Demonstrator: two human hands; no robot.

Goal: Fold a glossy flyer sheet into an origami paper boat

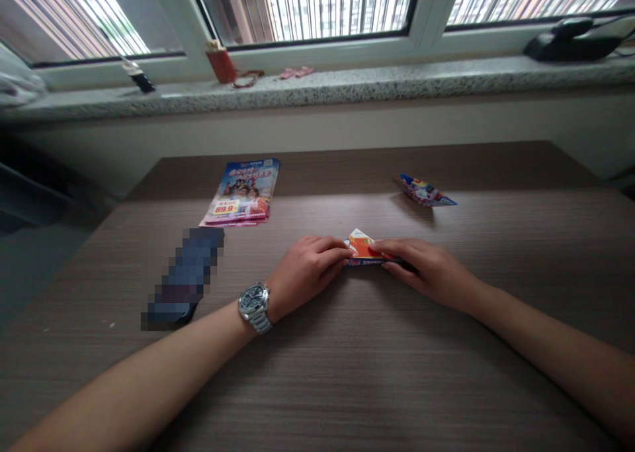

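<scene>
A small piece of folded paper, orange and white with a blue printed lower edge, lies at the middle of the table between my hands. My left hand, below a silver wristwatch, pinches its left end. At the right end, my right hand grips it between thumb and fingers. The fingertips hide both ends of the paper, and a white pointed corner sticks up at its top. Behind my right hand rests a folded paper boat with colourful print.
A stack of printed flyers lies at the back left of the wooden table. Nearer, left of my watch, is a blurred-out phone. On the stone windowsill stand a red packet and a black device.
</scene>
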